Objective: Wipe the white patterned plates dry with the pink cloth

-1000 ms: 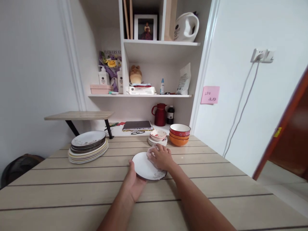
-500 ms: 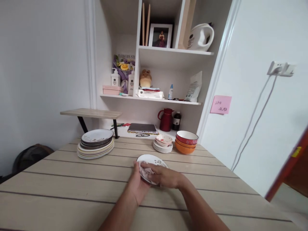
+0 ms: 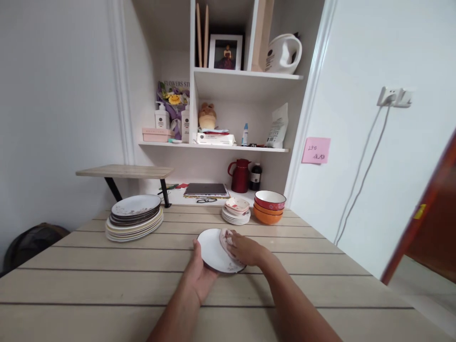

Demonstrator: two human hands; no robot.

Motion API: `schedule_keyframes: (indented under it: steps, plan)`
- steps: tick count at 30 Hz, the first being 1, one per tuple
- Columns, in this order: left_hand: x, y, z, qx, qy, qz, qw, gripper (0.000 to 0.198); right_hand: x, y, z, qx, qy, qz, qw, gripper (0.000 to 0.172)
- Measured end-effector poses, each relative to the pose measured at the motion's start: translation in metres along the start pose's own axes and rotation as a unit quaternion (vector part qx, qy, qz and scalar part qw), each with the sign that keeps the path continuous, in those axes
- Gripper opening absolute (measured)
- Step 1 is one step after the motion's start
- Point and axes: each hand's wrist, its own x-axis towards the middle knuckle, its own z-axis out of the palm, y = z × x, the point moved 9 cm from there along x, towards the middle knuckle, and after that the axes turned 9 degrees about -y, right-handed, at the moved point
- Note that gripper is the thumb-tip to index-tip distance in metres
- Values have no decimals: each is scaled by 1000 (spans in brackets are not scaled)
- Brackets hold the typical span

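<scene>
A white plate [image 3: 213, 251] with a dark rim and a leaf pattern is held over the table, slightly tilted. My left hand [image 3: 199, 275] grips it at the left edge, thumb on the rim and the other fingers underneath. My right hand [image 3: 245, 249] presses a pale cloth [image 3: 225, 240] onto the plate's right side, with the fingers bent over the cloth. Part of the cloth is hidden under those fingers.
Stacked plates [image 3: 134, 221] stand at the left beside a small raised shelf [image 3: 124, 171]. Toward the back right are small dishes [image 3: 236, 213] and stacked bowls [image 3: 269, 209]. Behind them are a laptop [image 3: 207, 189], glasses [image 3: 206, 200] and a red jug [image 3: 240, 176].
My right hand has moved the cloth from the plate's left side to its right side. The plate appears turned, its leaf pattern now lower. The camera view has shifted a little.
</scene>
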Motion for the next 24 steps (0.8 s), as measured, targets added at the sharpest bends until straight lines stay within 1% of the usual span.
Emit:
schedule_keyframes:
  steps: [2,5,6,7,9,10,11,13,16,19,21,22,24]
  plan:
    - [1,-1,-1,-13,-3,0,1000,56,-12,-5,1,-21,-41,-7,999,44]
    - [2,-3,2,-21,-33,-3,999,57,-31,-26,-4,-21,-62,-35,997,40]
    - [2,-4,4,-18,-47,-6,999,57,-35,-36,-7,-13,-62,-49,997,37]
    - [2,-5,5,-11,-56,-11,998,58,-38,-51,-9,12,-61,-89,994,36]
    - [1,-7,5,8,-55,-19,998,60,-38,-76,-12,64,-53,-158,984,37]
    - [0,-6,5,16,-50,-14,999,60,-34,-84,-12,88,-44,-178,979,39]
    - [0,-5,4,21,-45,-7,999,59,-27,-86,-13,101,-26,-177,979,40]
    - [0,-2,4,22,-36,10,999,57,-9,-77,-16,120,38,-145,981,46]
    - [1,-3,1,15,-15,7,1000,57,17,-53,-11,114,80,-105,985,49]
    - [3,-6,-1,3,-14,-7,1000,60,29,-19,-8,75,106,-25,991,51]
    - [4,-6,-1,-8,-20,-5,1000,62,28,5,-7,39,107,39,993,51]
    - [4,-5,-1,-15,-20,0,1000,63,25,14,-6,22,97,61,993,49]
    - [3,-4,-2,-26,-14,10,1000,62,17,27,-2,-1,61,77,995,44]
